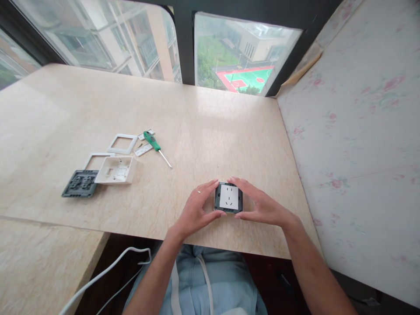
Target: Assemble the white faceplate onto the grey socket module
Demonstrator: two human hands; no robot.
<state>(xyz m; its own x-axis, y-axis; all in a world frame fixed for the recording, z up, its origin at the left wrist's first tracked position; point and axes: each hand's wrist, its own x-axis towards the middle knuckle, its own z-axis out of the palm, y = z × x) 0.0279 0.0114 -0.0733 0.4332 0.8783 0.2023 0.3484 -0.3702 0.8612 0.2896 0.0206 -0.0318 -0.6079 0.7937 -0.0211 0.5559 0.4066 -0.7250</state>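
Note:
A wall socket (229,197) with a white five-hole face and a dark grey frame rests on the stone counter near its front edge. My left hand (198,205) grips it from the left, thumb at the near edge and fingers at the far corner. From the right, my right hand (259,202) holds the same socket in a matching way, fingertips on its far and near edges. The socket faces up, and its underside is hidden.
Left on the counter (210,122) lie a green-handled screwdriver (152,141), a white back box (116,170), a dark grey socket part (80,183), a white frame (122,143) and white strips (143,149). A papered wall (354,131) bounds the right; windows stand behind. A white cable (108,269) hangs below.

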